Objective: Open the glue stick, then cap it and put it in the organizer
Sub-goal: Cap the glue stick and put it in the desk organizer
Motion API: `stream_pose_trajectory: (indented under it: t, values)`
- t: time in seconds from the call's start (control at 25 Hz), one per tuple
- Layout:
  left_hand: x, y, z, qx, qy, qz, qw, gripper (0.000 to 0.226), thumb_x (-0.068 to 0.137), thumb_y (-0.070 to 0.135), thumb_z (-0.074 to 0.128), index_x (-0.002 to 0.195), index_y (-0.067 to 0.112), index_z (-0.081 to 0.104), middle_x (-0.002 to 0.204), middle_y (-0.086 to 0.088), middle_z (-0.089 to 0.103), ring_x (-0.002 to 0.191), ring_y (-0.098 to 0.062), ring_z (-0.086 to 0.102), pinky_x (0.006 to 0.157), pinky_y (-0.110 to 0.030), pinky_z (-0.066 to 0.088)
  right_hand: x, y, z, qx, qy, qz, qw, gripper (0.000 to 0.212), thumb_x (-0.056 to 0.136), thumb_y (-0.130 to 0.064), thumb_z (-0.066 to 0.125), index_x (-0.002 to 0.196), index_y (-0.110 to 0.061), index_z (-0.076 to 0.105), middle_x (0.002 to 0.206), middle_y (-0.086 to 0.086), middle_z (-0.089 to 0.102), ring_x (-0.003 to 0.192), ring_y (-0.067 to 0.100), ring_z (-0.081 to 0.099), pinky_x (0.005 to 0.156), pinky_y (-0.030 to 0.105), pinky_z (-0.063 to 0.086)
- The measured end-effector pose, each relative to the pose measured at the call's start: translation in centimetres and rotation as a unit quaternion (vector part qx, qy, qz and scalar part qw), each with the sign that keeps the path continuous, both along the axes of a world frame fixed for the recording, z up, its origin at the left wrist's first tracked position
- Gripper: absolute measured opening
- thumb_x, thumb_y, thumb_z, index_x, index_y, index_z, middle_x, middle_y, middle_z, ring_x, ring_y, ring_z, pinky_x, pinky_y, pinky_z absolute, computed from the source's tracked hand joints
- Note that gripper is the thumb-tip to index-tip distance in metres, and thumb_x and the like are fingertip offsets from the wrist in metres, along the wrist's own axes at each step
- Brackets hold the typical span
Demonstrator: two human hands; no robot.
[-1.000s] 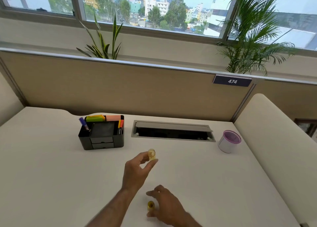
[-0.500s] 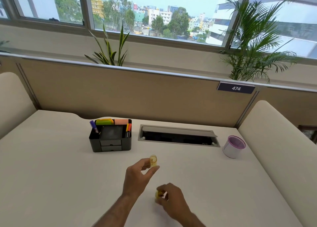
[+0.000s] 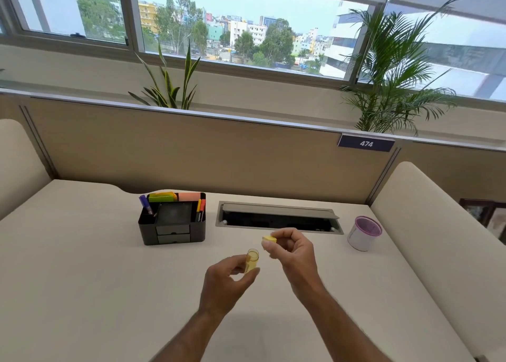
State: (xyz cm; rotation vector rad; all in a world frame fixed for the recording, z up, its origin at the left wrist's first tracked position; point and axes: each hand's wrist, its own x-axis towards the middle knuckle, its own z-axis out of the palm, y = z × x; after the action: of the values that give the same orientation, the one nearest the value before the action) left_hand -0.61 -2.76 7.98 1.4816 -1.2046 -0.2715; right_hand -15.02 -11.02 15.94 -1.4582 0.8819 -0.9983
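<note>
My left hand (image 3: pixel 228 281) holds the uncapped yellow glue stick (image 3: pixel 252 260) upright between thumb and fingers, its open end up. Just up and to the right, my right hand (image 3: pixel 291 252) pinches the yellow cap (image 3: pixel 269 239) at its fingertips, a short gap away from the stick's top. The black desk organizer (image 3: pixel 172 231) stands on the table behind and to the left of both hands, with pens, markers and sticky notes in its compartments and two small drawers at the front.
A white cup with a purple rim (image 3: pixel 362 233) stands at the right. An open grey cable hatch (image 3: pixel 278 219) is set into the table behind my hands. Padded dividers flank the cream table (image 3: pixel 82 279); a partition with plate 474 closes the back.
My right hand picked the cap up off the table near the front edge and raised it beside the glue stick. My left hand kept holding the stick.
</note>
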Motion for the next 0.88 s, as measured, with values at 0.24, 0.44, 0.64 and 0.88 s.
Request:
stream_pose_trajectory:
  t: [0.24, 0.44, 0.64, 0.88]
  values:
    - [-0.4, 0.0, 0.4, -0.016, -0.026, -0.022, 0.999, 0.031, 0.08, 0.026, 0.081, 0.109, 0.021, 0.072, 0.093, 0.011, 0.075, 0.082, -0.007, 0.068, 0.071, -0.019, 0.059, -0.5, -0.3, 0.3, -0.026, 0.025, 0.096, 0.995, 0.033, 0.085, -0.011, 0.077, 0.115, -0.021, 0.07, 0.109, 0.001, 0.077, 0.103, 0.024, 0.071, 0.084, 0.038, 0.062]
    - [-0.3, -0.1, 1.0, -0.031, -0.053, -0.039, 0.997, 0.03, 0.083, 0.029, 0.074, 0.112, 0.023, 0.069, 0.092, 0.01, 0.071, 0.082, -0.008, 0.066, 0.069, -0.016, 0.057, -0.9, -0.5, -0.1, -0.033, 0.057, 0.143, 0.988, 0.033, 0.088, -0.012, 0.072, 0.12, -0.023, 0.07, 0.115, -0.006, 0.075, 0.112, 0.018, 0.067, 0.088, 0.038, 0.06]
    - [-0.4, -0.1, 1.2, -0.035, -0.067, -0.061, 0.995, 0.032, 0.086, 0.031, 0.07, 0.117, 0.027, 0.064, 0.094, 0.012, 0.067, 0.085, -0.008, 0.063, 0.068, -0.014, 0.055, -1.1, -0.8, 0.0, -0.039, 0.083, 0.161, 0.983, 0.032, 0.09, -0.015, 0.071, 0.119, -0.027, 0.07, 0.117, -0.009, 0.074, 0.114, 0.013, 0.065, 0.09, 0.034, 0.059]
    - [-0.2, -0.1, 1.3, -0.03, -0.062, -0.082, 0.994, 0.033, 0.091, 0.038, 0.061, 0.121, 0.024, 0.063, 0.096, 0.006, 0.066, 0.086, -0.013, 0.062, 0.068, -0.02, 0.055, -1.4, -1.7, 0.3, -0.075, 0.144, 0.18, 0.97, 0.026, 0.087, -0.016, 0.075, 0.112, -0.025, 0.073, 0.112, -0.004, 0.073, 0.108, 0.017, 0.066, 0.089, 0.04, 0.06]
